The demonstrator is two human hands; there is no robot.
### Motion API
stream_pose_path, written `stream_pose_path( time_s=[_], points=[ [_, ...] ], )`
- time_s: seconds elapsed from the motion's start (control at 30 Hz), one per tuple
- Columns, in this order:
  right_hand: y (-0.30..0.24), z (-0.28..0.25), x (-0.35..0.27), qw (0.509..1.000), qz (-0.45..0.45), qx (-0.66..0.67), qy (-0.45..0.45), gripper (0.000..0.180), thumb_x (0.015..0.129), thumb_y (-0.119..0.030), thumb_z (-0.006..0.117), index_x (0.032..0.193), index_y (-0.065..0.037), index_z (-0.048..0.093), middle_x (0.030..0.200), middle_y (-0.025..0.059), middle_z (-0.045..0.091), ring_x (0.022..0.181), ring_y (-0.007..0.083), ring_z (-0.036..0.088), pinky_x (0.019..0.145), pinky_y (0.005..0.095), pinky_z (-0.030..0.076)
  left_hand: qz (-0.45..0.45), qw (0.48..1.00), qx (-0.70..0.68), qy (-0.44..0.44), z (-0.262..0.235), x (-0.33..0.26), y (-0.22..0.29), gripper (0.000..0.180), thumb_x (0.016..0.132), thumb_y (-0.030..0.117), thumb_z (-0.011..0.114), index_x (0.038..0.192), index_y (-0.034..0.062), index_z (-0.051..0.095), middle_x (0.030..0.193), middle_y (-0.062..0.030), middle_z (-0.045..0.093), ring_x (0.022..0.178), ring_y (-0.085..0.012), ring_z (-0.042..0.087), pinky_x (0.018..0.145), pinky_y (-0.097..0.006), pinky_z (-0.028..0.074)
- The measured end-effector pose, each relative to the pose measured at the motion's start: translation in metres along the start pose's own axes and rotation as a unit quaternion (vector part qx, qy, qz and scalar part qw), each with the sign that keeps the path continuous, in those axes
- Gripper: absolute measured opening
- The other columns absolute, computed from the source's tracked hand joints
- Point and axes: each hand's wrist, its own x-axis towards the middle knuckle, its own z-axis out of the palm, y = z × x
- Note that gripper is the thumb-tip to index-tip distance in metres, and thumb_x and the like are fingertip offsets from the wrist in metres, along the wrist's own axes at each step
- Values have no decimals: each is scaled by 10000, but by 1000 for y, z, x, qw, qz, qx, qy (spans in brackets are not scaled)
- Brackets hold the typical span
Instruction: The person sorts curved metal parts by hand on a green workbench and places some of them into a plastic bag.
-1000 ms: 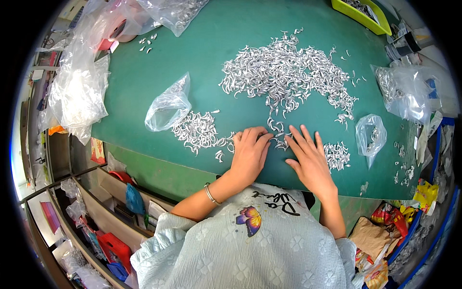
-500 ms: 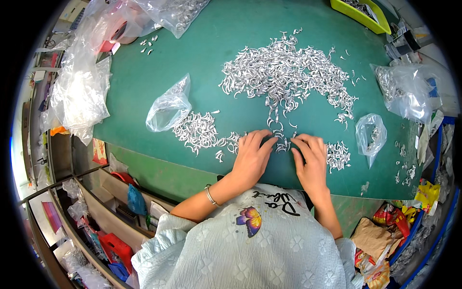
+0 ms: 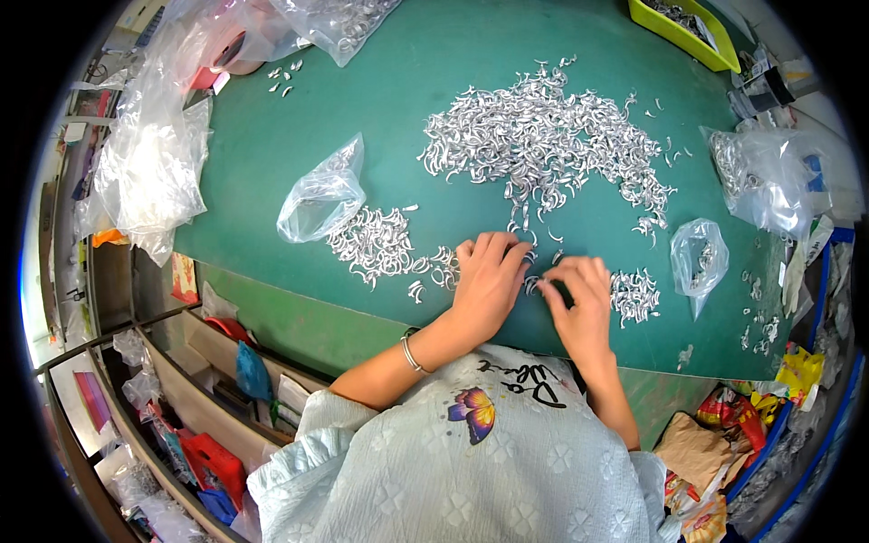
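Small curved silver metal pieces lie in a large heap beyond my hands, with a few strung out from it toward me. My left hand is closed, its thumb and fingertips together at one curved piece. Just right of it, my right hand has its fingers bent and the thumb drawn in at another curved piece. The fingertips partly hide both pieces. Left of my left hand spreads a smaller pile; another small pile sits beside my right hand.
The green table also bears an open clear bag at left and another clear bag at right. Larger plastic bags lie at the far left and right. A yellow-green tray stands at the far right. Drawers flank me.
The few pieces between my hands have thinned out. My left hand has moved slightly right and its fingertips have closed; my right thumb has drawn in toward the fingers.
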Motion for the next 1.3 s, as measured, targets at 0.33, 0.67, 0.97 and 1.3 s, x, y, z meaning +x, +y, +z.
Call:
stream_pose_path(
  time_s=[0.33, 0.67, 0.97, 1.3],
  points=[
    [-12, 20, -14, 994, -88, 4, -63, 181, 700, -125, 800, 821, -75, 675, 873, 36, 571, 847, 251, 514, 744, 378, 365, 10, 999, 23, -28, -17, -12, -14, 224, 790, 11, 673, 1004, 75, 666, 951, -42, 583, 886, -238, 535, 807, -402, 340],
    [-10, 20, 16, 997, -39, -65, 12, 157, 764, -99, 752, 894, -56, 675, 912, 37, 585, 866, 244, 518, 748, 378, 365, -35, 998, -9, 43, -36, -14, -23, 225, 817, -9, 671, 1031, 61, 671, 972, -57, 610, 889, -231, 559, 820, -373, 351],
    [-21, 27, 4, 995, -70, 13, -69, 111, 763, -88, 745, 853, -68, 683, 853, 20, 610, 850, 210, 534, 770, 372, 365, -56, 998, 11, -1, -47, -30, -27, 248, 804, 12, 684, 1043, 75, 667, 1021, -55, 587, 962, -234, 546, 840, -393, 330],
    [-21, 13, 8, 997, -47, -9, -56, 145, 783, -34, 708, 923, -40, 673, 926, 55, 601, 892, 243, 537, 776, 375, 378, 20, 998, -16, -55, -32, -46, -6, 297, 797, 88, 720, 1086, 84, 653, 1090, -46, 593, 1048, -231, 540, 841, -421, 335]
  ],
)
